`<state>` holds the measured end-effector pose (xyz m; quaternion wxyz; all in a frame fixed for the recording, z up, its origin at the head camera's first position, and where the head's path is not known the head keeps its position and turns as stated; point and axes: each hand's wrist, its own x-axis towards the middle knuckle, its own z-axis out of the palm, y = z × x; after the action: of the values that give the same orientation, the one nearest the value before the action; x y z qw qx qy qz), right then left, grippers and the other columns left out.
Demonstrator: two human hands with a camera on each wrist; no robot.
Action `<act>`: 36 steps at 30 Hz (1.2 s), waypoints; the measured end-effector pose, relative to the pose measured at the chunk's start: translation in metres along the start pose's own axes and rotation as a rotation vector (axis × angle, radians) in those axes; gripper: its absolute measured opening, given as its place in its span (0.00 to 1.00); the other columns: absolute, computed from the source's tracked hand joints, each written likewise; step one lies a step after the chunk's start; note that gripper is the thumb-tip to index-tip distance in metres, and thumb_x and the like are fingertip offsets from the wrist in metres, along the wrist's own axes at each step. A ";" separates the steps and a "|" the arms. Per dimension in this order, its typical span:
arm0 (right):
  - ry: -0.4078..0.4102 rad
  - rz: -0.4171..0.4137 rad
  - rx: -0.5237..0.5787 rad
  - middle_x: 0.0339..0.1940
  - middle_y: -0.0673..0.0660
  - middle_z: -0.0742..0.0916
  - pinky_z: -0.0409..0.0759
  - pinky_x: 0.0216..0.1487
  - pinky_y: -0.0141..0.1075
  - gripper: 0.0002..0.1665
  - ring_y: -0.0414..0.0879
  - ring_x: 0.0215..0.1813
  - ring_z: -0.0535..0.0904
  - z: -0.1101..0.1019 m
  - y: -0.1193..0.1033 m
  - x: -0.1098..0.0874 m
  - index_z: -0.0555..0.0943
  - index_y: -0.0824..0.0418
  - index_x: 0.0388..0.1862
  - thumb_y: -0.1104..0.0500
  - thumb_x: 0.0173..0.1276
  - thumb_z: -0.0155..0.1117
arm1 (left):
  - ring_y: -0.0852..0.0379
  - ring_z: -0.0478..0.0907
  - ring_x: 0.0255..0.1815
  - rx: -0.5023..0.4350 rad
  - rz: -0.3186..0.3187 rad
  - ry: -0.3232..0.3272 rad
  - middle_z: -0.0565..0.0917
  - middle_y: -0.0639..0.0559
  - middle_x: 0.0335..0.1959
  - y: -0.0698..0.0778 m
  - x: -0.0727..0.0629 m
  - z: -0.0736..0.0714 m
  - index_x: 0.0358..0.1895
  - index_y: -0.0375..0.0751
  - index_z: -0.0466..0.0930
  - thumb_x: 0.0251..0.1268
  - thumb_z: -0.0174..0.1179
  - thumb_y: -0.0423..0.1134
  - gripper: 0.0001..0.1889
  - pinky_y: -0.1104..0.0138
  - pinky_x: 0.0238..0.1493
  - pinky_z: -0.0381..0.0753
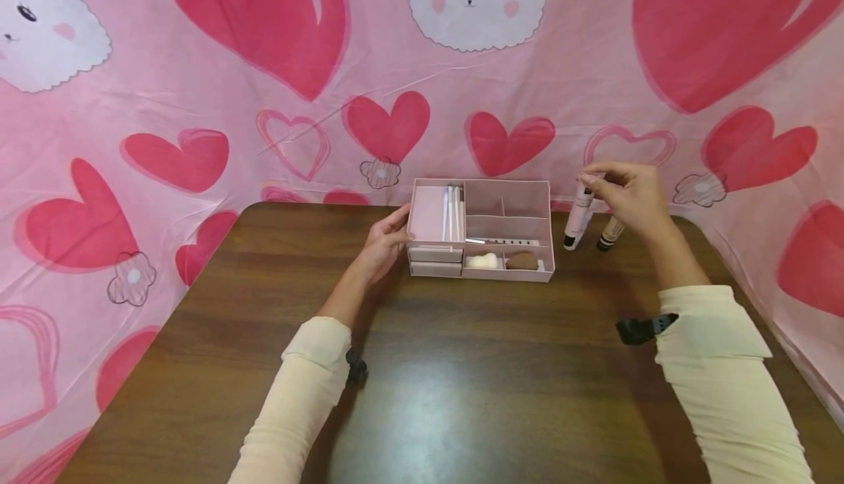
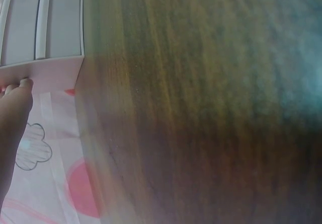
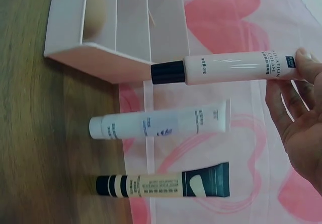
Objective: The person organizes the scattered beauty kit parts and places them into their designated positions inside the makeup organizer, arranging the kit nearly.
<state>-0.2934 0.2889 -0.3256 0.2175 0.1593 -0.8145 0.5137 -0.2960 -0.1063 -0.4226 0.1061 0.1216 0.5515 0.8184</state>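
Observation:
A pink makeup organizer (image 1: pixel 504 206) stands near the back of the table. My left hand (image 1: pixel 385 241) touches its left side wall; in the left wrist view, fingertips of that hand (image 2: pixel 12 103) press against the wall. With my right hand (image 1: pixel 626 195) I pinch the upper end of a pink cream tube (image 3: pixel 231 68), its black cap pointing down, just right of the organizer. Beside it stand a white tube (image 3: pixel 161 123) and a beige-and-black tube (image 3: pixel 161 184), both cap down. The white one is mostly hidden behind the pink tube in the head view.
Inside the organizer are slim brushes (image 1: pixel 453 213), a white puff (image 1: pixel 483 261) and a brown sponge (image 1: pixel 522 261). Two drawers (image 1: pixel 436 262) sit at its front left. A pink heart-print cloth (image 1: pixel 310 52) hangs behind the brown wooden table (image 1: pixel 277 308).

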 end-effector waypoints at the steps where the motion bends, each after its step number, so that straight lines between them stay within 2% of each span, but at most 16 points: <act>1: -0.006 -0.004 0.005 0.29 0.31 0.89 0.80 0.36 0.16 0.13 0.22 0.32 0.82 0.002 0.000 0.001 0.85 0.78 0.44 0.66 0.68 0.68 | 0.43 0.48 0.84 0.000 -0.001 0.000 0.48 0.38 0.85 0.000 0.000 0.000 0.80 0.28 0.46 0.63 0.40 0.16 0.39 0.54 0.84 0.51; 3: -0.012 -0.004 0.016 0.29 0.31 0.88 0.81 0.36 0.16 0.13 0.22 0.31 0.82 0.006 -0.002 0.004 0.85 0.78 0.44 0.67 0.68 0.67 | 0.42 0.48 0.85 -0.001 0.000 -0.001 0.47 0.38 0.85 0.000 0.001 0.000 0.80 0.28 0.45 0.63 0.40 0.16 0.39 0.53 0.84 0.49; 9: -0.006 0.015 0.006 0.26 0.27 0.86 0.80 0.36 0.16 0.07 0.22 0.30 0.81 0.021 -0.005 0.014 0.89 0.69 0.42 0.69 0.67 0.67 | 0.42 0.47 0.85 -0.009 0.000 0.005 0.47 0.38 0.85 0.000 0.002 0.000 0.80 0.27 0.45 0.64 0.40 0.16 0.39 0.51 0.84 0.46; 16: -0.019 0.035 0.057 0.28 0.29 0.86 0.81 0.38 0.17 0.15 0.23 0.32 0.81 0.041 -0.005 0.029 0.84 0.79 0.47 0.66 0.68 0.67 | 0.42 0.47 0.85 -0.006 -0.001 0.008 0.47 0.38 0.85 0.002 0.002 0.000 0.80 0.27 0.46 0.64 0.41 0.16 0.39 0.51 0.84 0.46; 21: -0.011 0.039 0.174 0.29 0.33 0.87 0.83 0.39 0.19 0.14 0.26 0.33 0.83 0.059 -0.009 0.036 0.85 0.77 0.47 0.65 0.68 0.68 | 0.41 0.46 0.85 0.003 -0.008 0.014 0.46 0.38 0.85 0.003 0.000 0.000 0.80 0.28 0.46 0.64 0.41 0.16 0.38 0.51 0.84 0.46; 24: -0.005 0.030 0.238 0.28 0.34 0.88 0.84 0.40 0.20 0.14 0.27 0.32 0.83 0.071 -0.009 0.038 0.84 0.79 0.46 0.67 0.67 0.68 | 0.41 0.45 0.85 0.004 -0.015 0.020 0.46 0.38 0.85 0.001 -0.001 -0.001 0.80 0.28 0.46 0.64 0.42 0.16 0.39 0.52 0.84 0.46; 29: 0.017 0.032 0.259 0.26 0.31 0.86 0.82 0.38 0.19 0.16 0.26 0.31 0.80 0.085 -0.005 0.041 0.81 0.84 0.47 0.69 0.68 0.66 | 0.42 0.45 0.85 0.002 -0.014 0.014 0.45 0.38 0.85 -0.002 -0.002 -0.002 0.80 0.27 0.45 0.63 0.41 0.16 0.39 0.53 0.84 0.46; 36: 0.061 0.028 0.302 0.26 0.31 0.86 0.83 0.37 0.19 0.15 0.27 0.30 0.80 0.100 -0.003 0.051 0.81 0.84 0.47 0.71 0.68 0.65 | 0.42 0.47 0.85 0.011 -0.014 0.010 0.46 0.38 0.85 0.002 -0.001 0.001 0.80 0.28 0.45 0.64 0.41 0.16 0.39 0.52 0.83 0.48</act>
<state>-0.3543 0.1955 -0.3347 0.2086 0.1631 -0.7230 0.6380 -0.2952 -0.1064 -0.4207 0.1084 0.1144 0.5571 0.8153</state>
